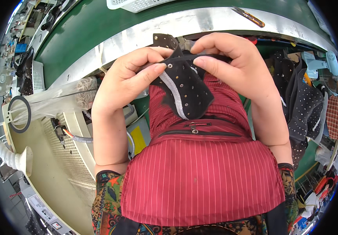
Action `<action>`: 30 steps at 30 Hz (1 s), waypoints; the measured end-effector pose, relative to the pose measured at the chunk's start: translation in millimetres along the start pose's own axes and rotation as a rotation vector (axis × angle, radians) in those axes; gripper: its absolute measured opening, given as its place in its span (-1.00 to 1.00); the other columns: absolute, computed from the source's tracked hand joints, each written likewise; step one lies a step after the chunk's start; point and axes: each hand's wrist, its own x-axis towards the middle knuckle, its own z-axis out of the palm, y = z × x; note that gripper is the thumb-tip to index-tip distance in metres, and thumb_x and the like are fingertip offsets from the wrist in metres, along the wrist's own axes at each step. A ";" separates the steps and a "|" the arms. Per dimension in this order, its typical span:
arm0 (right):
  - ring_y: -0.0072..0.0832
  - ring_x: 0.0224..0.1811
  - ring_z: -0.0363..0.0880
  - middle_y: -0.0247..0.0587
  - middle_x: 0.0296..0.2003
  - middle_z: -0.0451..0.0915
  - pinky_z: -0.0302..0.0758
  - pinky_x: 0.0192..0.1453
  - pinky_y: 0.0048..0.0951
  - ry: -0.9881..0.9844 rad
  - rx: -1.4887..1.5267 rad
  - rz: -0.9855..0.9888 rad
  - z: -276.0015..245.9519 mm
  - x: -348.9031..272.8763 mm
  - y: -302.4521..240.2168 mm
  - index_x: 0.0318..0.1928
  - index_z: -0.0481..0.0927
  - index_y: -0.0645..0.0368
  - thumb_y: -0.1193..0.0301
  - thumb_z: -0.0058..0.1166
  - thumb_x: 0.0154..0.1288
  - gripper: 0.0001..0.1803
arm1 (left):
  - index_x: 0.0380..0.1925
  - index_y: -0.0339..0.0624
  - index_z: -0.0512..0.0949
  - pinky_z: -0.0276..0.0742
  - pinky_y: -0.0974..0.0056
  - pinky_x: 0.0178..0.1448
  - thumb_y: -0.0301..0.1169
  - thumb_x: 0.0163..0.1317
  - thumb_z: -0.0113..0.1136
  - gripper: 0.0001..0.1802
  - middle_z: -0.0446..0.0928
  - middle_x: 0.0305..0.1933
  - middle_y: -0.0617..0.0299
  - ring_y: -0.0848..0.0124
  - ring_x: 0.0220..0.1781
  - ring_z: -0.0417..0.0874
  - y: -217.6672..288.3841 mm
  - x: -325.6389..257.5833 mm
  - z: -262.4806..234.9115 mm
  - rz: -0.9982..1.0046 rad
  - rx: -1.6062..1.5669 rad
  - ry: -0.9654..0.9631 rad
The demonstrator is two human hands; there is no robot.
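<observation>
Above my lap, both hands hold up a black fabric piece (190,94) dotted with small metal studs, with a pale grey strip along its left side. My left hand (132,74) pinches its upper left edge between thumb and fingers. On the upper right, my right hand (231,62) grips the same edge, thumb on the near side. A narrow studded part (165,40) of the piece sticks up past the left fingers. The fingertips behind the fabric are partly hidden.
A cutter knife (249,17) lies on the metal bench edge (200,21) ahead. More studded black pieces (304,105) hang at the right. To the left are a perforated cream machine tray (65,156), a white ribbed hose (0,147) and a clear bag (63,96). A white basket (133,4) stands farther off.
</observation>
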 end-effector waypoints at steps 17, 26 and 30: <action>-0.79 -0.45 0.40 -0.46 -0.49 0.50 0.33 -0.39 -0.72 -0.053 0.072 0.053 6.2 -0.3 -19.6 -0.39 0.55 0.28 0.55 0.18 0.18 -0.92 | -0.33 -0.26 0.47 0.39 0.39 0.06 -0.51 0.31 0.02 -0.94 0.50 0.13 0.03 0.58 -0.07 0.46 -17.2 -6.0 4.5 0.042 -0.137 -0.006; -0.81 -0.44 0.43 -0.48 -0.50 0.52 0.36 -0.40 -0.72 0.039 0.016 0.113 5.0 6.7 -5.1 -0.35 0.57 0.27 0.53 0.17 0.19 -0.94 | -0.39 -0.22 0.44 0.39 0.33 0.11 -0.47 0.32 0.04 -0.90 0.50 0.14 0.01 0.52 -0.01 0.49 -24.5 -6.7 3.0 0.094 -0.282 -0.026; -0.81 -0.45 0.43 -0.49 -0.50 0.52 0.36 -0.41 -0.73 0.060 -0.032 0.083 8.1 8.7 -1.6 -0.34 0.57 0.27 0.53 0.17 0.20 -0.93 | -0.40 -0.19 0.44 0.40 0.31 0.14 -0.44 0.31 0.04 -0.89 0.50 0.14 0.00 0.48 0.02 0.50 -25.6 -8.6 3.9 0.082 -0.299 -0.013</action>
